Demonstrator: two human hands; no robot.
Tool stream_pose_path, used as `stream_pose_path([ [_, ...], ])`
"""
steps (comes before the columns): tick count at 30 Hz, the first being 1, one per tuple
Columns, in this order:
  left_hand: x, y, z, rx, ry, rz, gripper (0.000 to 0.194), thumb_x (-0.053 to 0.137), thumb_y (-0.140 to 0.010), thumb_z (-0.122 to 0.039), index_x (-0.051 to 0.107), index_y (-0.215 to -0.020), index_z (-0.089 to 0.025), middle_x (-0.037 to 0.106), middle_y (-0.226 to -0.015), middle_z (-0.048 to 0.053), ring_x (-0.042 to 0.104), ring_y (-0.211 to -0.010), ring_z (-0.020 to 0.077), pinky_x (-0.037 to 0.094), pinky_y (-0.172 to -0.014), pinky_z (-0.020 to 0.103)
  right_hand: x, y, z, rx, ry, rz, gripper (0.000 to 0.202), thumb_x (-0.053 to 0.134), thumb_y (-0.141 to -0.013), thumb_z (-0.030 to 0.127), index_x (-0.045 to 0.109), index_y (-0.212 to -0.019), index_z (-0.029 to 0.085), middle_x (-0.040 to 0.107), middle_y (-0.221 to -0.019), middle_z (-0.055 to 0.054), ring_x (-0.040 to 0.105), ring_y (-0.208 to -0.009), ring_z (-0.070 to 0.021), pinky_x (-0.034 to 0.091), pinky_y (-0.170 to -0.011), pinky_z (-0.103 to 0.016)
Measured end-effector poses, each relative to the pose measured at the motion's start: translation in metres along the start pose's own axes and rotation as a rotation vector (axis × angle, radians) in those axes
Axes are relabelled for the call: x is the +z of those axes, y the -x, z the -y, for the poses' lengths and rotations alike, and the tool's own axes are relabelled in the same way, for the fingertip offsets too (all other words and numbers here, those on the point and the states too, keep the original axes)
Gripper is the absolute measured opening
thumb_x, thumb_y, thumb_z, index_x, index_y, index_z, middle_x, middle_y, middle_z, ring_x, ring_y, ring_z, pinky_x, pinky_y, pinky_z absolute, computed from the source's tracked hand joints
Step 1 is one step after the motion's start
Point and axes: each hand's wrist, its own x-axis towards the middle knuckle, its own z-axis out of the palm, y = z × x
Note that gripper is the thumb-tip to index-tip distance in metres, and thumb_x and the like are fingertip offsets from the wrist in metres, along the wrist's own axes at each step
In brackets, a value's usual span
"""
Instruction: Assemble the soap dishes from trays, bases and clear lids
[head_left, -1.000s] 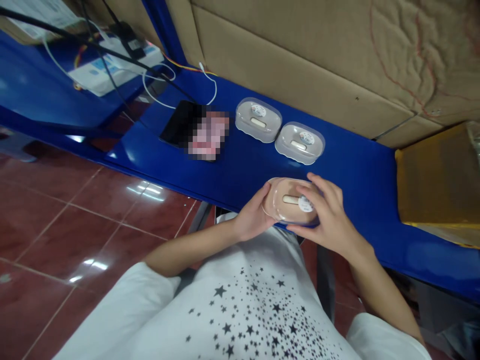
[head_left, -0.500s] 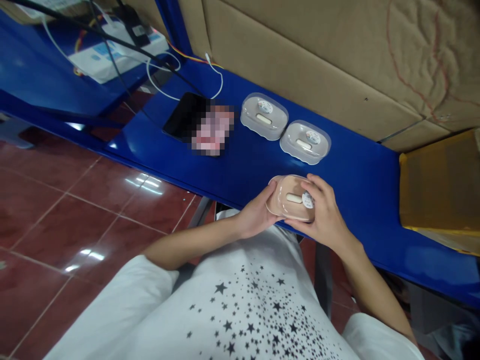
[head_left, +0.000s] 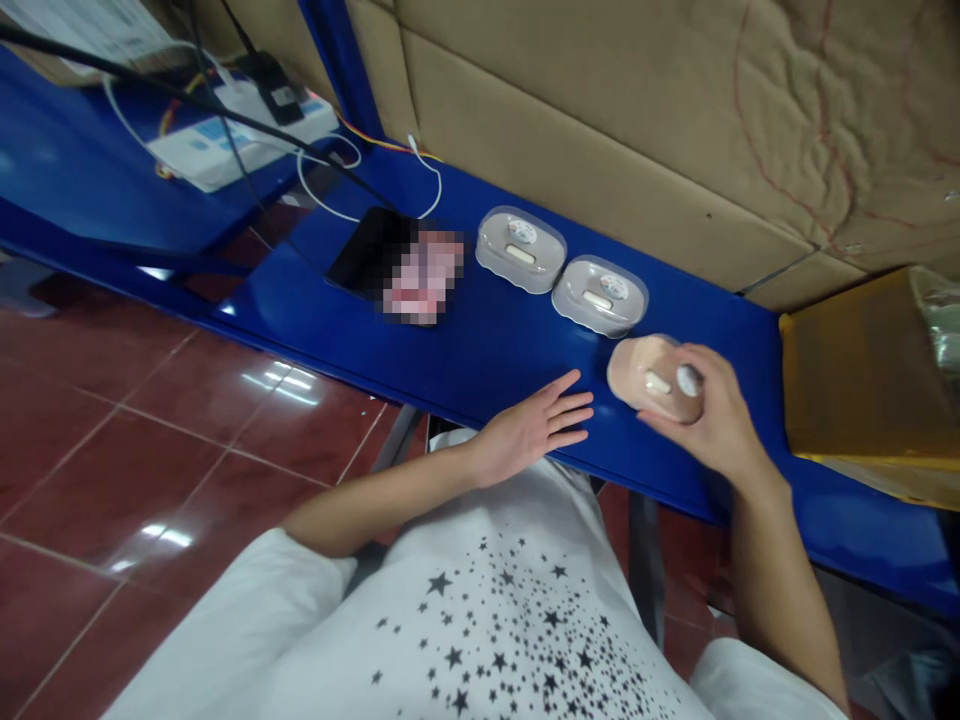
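My right hand grips a pink soap box by its right end. It has a clear lid, a pale oblong knob and a round white sticker, and looks slightly blurred. To its left, my left hand is empty, its fingers stretched out and spread over the front edge of the blue table. Behind them, two greyish boxes of the same shape, a left one and a right one, sit side by side with lids on.
A black device with a pixelated screen lies left of the boxes. A taped carton stands at the right, and a cardboard wall runs along the back. Cables and a white power strip are at the upper left.
My left hand has let go of the pink soap box and opened. My right hand has carried the box to the right, away from my body. The view has shifted slightly.
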Motion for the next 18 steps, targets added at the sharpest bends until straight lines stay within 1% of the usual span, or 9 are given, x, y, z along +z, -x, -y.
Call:
stream_pose_path([
  [2, -0.003, 0.002, 0.000, -0.007, -0.020, 0.023, 0.066, 0.062, -0.106, -0.050, 0.049, -0.166, -0.025, 0.050, -0.170, 0.019, 0.043, -0.162, 0.0386, 0.033, -0.131, 0.060, -0.008, -0.003, -0.040, 0.135, 0.062, -0.022, 0.094, 0.086, -0.080, 0.069, 0.051, -0.154, 0.023, 0.058, -0.153, -0.023, 0.057, -0.142, -0.0428, 0.046, -0.120, -0.061],
  [4, -0.005, 0.003, -0.001, 0.004, -0.042, 0.038, 0.057, 0.064, -0.106, -0.043, 0.058, -0.158, -0.024, 0.056, -0.165, 0.019, 0.047, -0.158, 0.0398, 0.036, -0.129, 0.060, -0.017, -0.007, -0.074, 0.260, 0.107, 0.011, 0.100, 0.082, -0.077, 0.077, 0.051, -0.153, 0.020, 0.058, -0.152, -0.027, 0.058, -0.141, -0.0425, 0.046, -0.119, -0.057],
  [6, -0.005, 0.005, -0.001, 0.018, -0.053, 0.044, 0.049, 0.066, -0.104, -0.038, 0.065, -0.151, -0.023, 0.061, -0.161, 0.018, 0.051, -0.155, 0.0400, 0.040, -0.126, 0.059, -0.025, -0.011, -0.095, 0.337, 0.130, 0.057, 0.104, 0.080, -0.076, 0.081, 0.050, -0.155, 0.019, 0.058, -0.153, -0.029, 0.059, -0.140, -0.0421, 0.046, -0.118, -0.055],
  [8, -0.005, 0.007, -0.002, 0.032, -0.055, 0.046, 0.046, 0.067, -0.103, -0.037, 0.069, -0.147, -0.022, 0.064, -0.158, 0.017, 0.054, -0.152, 0.0394, 0.043, -0.123, 0.058, -0.032, -0.017, -0.101, 0.368, 0.161, 0.103, 0.105, 0.080, -0.077, 0.081, 0.047, -0.158, 0.023, 0.055, -0.158, -0.029, 0.055, -0.146, -0.0434, 0.040, -0.122, -0.059],
  [9, -0.005, 0.008, -0.003, 0.036, -0.054, 0.046, 0.045, 0.068, -0.103, -0.037, 0.070, -0.145, -0.022, 0.065, -0.156, 0.017, 0.055, -0.150, 0.0389, 0.044, -0.122, 0.057, -0.034, -0.021, -0.098, 0.379, 0.186, 0.129, 0.106, 0.080, -0.077, 0.081, 0.045, -0.160, 0.025, 0.051, -0.163, -0.029, 0.049, -0.152, -0.0450, 0.034, -0.124, -0.063],
  [11, -0.005, 0.009, -0.004, 0.038, -0.054, 0.034, 0.044, 0.068, -0.102, -0.035, 0.070, -0.144, -0.022, 0.067, -0.153, 0.017, 0.057, -0.148, 0.0379, 0.045, -0.121, 0.056, -0.034, -0.034, -0.081, 0.360, 0.234, 0.173, 0.109, 0.077, -0.079, 0.082, 0.040, -0.166, 0.027, 0.037, -0.174, -0.027, 0.032, -0.164, -0.0473, 0.023, -0.128, -0.071],
  [13, -0.005, 0.010, -0.004, 0.033, -0.050, 0.012, 0.044, 0.067, -0.102, -0.033, 0.069, -0.145, -0.023, 0.069, -0.151, 0.016, 0.059, -0.147, 0.0371, 0.045, -0.121, 0.056, -0.025, -0.055, -0.054, 0.251, 0.231, 0.204, 0.112, 0.072, -0.083, 0.084, 0.033, -0.170, 0.028, 0.025, -0.181, -0.025, 0.020, -0.169, -0.0474, 0.017, -0.130, -0.074],
  [16, -0.005, 0.012, -0.007, 0.032, -0.032, -0.023, 0.047, 0.065, -0.102, -0.032, 0.065, -0.148, -0.023, 0.071, -0.148, 0.016, 0.061, -0.146, 0.0363, 0.045, -0.122, 0.057, 0.002, -0.102, -0.015, 0.042, 0.121, 0.278, 0.116, 0.072, -0.085, 0.082, 0.022, -0.175, 0.029, 0.017, -0.184, -0.021, 0.017, -0.170, -0.0469, 0.018, -0.130, -0.075],
  [18, -0.004, 0.013, -0.010, 0.041, -0.015, -0.050, 0.049, 0.065, -0.102, -0.034, 0.063, -0.149, -0.023, 0.072, -0.147, 0.016, 0.062, -0.145, 0.0360, 0.043, -0.123, 0.058, 0.022, -0.135, -0.002, 0.001, 0.047, 0.331, 0.120, 0.077, -0.083, 0.077, 0.020, -0.176, 0.028, 0.017, -0.184, -0.022, 0.018, -0.169, -0.0495, 0.020, -0.128, -0.078],
])
